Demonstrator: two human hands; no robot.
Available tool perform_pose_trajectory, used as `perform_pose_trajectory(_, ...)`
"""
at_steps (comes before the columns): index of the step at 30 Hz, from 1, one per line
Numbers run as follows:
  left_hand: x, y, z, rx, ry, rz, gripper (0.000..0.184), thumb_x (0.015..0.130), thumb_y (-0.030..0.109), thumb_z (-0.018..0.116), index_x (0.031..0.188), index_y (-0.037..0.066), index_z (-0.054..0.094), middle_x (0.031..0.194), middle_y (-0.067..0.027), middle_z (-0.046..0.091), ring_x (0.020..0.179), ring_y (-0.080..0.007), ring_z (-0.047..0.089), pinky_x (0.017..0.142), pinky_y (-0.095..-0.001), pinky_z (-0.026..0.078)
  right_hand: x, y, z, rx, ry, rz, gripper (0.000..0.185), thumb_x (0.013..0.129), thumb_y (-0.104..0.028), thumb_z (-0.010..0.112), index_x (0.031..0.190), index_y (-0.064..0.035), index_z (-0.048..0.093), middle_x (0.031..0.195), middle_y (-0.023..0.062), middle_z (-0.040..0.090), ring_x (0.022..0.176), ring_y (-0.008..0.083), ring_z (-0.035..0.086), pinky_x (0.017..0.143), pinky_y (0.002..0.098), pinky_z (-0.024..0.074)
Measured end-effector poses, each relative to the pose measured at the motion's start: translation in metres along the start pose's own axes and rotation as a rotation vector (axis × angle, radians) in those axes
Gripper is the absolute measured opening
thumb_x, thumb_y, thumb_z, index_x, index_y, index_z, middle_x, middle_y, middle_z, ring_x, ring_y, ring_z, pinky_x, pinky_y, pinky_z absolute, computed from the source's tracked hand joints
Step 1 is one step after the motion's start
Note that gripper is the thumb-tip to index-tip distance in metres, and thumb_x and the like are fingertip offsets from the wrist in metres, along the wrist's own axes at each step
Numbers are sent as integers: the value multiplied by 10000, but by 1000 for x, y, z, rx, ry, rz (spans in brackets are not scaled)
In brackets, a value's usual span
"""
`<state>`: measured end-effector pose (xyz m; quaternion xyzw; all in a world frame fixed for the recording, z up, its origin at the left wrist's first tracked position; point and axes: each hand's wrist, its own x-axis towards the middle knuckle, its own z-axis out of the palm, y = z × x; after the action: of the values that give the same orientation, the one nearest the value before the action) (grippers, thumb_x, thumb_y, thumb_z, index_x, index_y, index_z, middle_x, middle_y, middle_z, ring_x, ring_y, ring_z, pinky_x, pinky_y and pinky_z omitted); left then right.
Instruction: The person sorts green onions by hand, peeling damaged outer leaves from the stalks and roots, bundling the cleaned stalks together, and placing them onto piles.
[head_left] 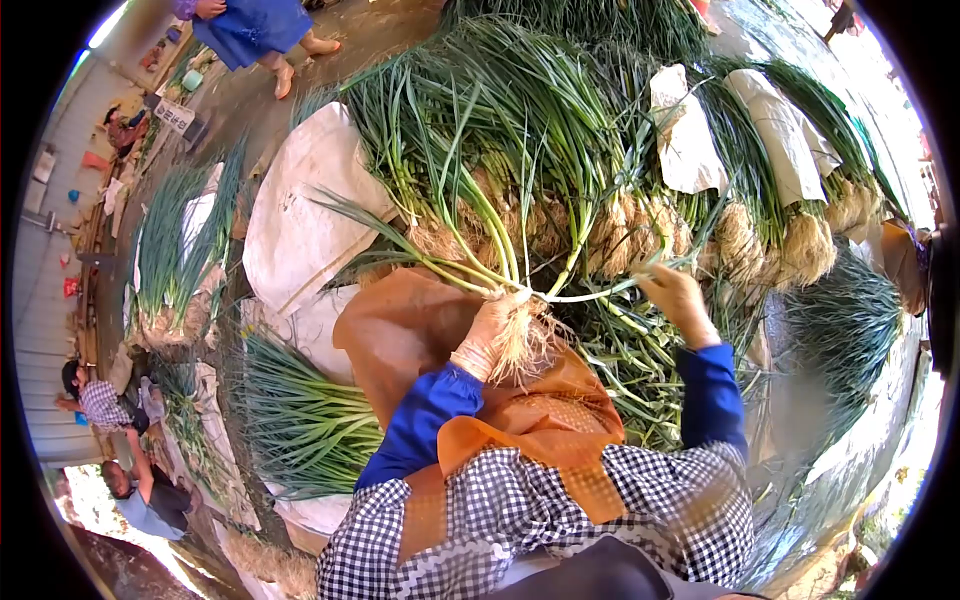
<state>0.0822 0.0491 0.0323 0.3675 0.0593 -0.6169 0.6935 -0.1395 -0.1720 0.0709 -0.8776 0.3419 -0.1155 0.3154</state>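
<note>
Scallions (pixel 484 270) clasped in left hand (pixel 490 330), roots (pixel 526 345) beside grip, right hand (pixel 675 295) pinching pale stalk (pixel 590 296)

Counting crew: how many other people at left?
4: blue-aproned person, top; red-clad person, below; checked-shirt person and bare-armed person, lowest. More may be hidden.

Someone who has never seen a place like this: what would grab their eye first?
Probably the great heap of leafy green stalks beyond the hands, its shaggy pale roots turned toward the wearer. Then the small bunch in the left hand, center, with the right hand out to its side, and the bright orange apron just below.
</note>
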Motion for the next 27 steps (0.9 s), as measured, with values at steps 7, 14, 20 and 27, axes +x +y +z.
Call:
perform_pose_trajectory(7, 17, -18, -5, 158, -11, 194, 150, 798, -59, 562, 927, 17, 560, 838, -58, 608, 780, -158, 608, 721, -268, 518, 115, -89, 69, -474, -744, -408, 411, 801, -441, 512, 990, -100, 642, 956, 112, 643, 891, 263, 626, 734, 398, 505)
perform_pose_trajectory(14, 3, -10, 7, 140, 14, 184, 99, 778, -32, 601, 869, 8, 595, 761, -60, 615, 679, -154, 609, 602, -241, 513, 95, 18, -68, 805, 602, 84, 176, 852, -220, 534, 874, -73, 628, 633, -18, 478, 568, 101, 396, 574, 249, 358)
perform_pose_trajectory(20, 1, -4, 11, 138, 6, 128, 82, 788, -7, 596, 869, 6, 594, 755, -71, 619, 618, -150, 600, 537, -249, 511, -65, 203, -123, 483, 664, 385, 232, 854, -247, 545, 946, -59, 644, 647, 7, 533, 536, 99, 454, 477, 265, 349)
perform_pose_trajectory(27, 12, -17, 6, 144, -1, 168, 175, 795, -46, 571, 966, -8, 571, 829, -50, 589, 745, -149, 588, 678, -231, 493, 5, -53, 40, -56, -57, 62, 332, 818, -418, 597, 813, -90, 645, 730, 128, 639, 626, 310, 603, 586, 361, 482)
